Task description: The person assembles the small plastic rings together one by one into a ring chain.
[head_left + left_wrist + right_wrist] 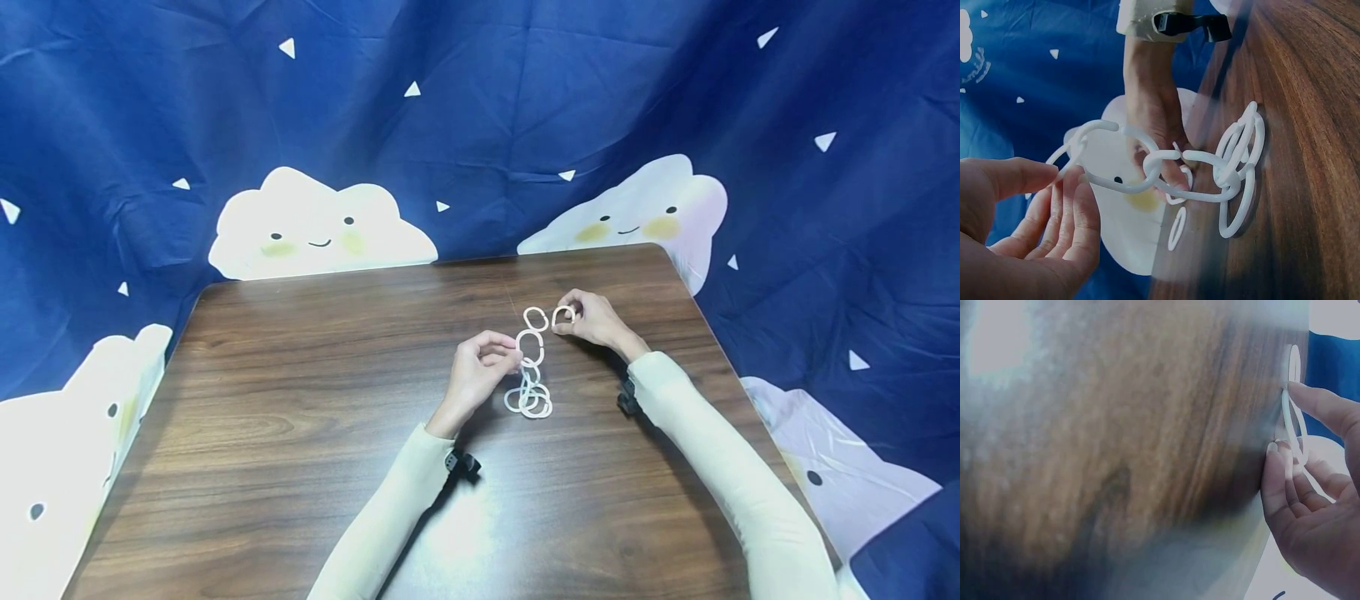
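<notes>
My left hand pinches the upper end of a chain of white plastic links between thumb and fingertips. Part of the chain hangs down from it, and the lower links lie bunched on the table. Each link is an oval ring with a small gap in its side. To the right, my right hand holds a single white link between thumb and fingers, apart from the chain. Between the hands, slightly farther back, a loose white link lies on the table.
The wooden table spreads out on both sides, its far edge against a blue curtain printed with clouds and triangles. Black wrist cameras sit on the left wrist and right wrist.
</notes>
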Motion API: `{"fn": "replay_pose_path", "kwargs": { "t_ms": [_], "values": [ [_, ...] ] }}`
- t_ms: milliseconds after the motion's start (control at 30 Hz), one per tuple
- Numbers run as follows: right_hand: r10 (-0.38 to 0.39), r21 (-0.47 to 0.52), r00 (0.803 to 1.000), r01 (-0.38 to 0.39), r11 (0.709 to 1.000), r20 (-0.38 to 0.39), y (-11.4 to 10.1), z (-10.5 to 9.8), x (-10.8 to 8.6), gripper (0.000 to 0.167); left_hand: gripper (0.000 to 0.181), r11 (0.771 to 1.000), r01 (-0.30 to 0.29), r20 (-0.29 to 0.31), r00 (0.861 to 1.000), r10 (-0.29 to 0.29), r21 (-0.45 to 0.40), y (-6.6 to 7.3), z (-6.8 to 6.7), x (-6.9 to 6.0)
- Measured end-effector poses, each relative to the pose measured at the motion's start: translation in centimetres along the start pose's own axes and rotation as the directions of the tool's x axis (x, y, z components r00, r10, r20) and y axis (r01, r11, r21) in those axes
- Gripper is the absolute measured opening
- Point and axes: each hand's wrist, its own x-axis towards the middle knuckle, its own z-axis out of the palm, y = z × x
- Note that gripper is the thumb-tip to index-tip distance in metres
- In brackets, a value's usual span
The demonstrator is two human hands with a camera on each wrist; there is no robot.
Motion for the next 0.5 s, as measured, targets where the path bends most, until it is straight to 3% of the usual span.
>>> {"fn": "replay_pose_path", "kwargs": {
  "t_ms": [200, 500],
  "values": [
    [0.040, 0.021, 0.999, -0.039, 0.999, -0.017, 0.0, -0.2, -0.4, 0.041, 0.020, 1.000, -0.006, 0.000, 1.000, 0.006, -0.002, -0.1, 0.0, 0.0],
    [0.070, 0.147, 0.997, -0.071, 0.987, 0.011, 0.2, -0.6, -1.2, 0.022, 0.020, 1.000, -0.009, 0.000, 1.000, 0.009, 0.001, -0.2, -0.2, -0.1]
  ]
}}
